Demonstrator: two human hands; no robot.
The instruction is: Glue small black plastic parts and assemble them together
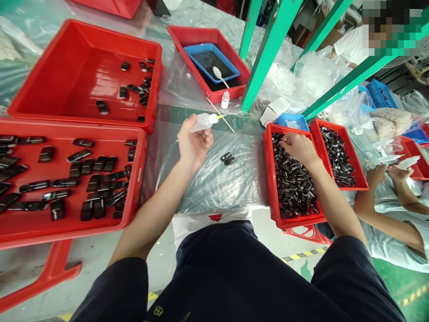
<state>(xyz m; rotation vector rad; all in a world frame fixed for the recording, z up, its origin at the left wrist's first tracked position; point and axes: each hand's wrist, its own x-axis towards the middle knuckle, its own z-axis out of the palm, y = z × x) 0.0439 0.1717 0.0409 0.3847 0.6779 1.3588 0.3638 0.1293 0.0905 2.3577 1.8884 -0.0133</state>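
Over a red bin [270, 179] heaped with black parts [295, 190], right hand [300, 150], grip unclear, left hand [194, 146] gripping squeeze bottle [203, 121]

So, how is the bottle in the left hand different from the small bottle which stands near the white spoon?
The held bottle is tipped sideways in the left hand, while the small bottle stands upright. The held bottle looks larger than the small bottle. The held bottle ends in a thin yellow tip; the small bottle shows none. Both look whitish.

Plastic-covered table [248, 188]; black pieces [228, 158]; small white bottle [225, 101]; red trays [234, 92].
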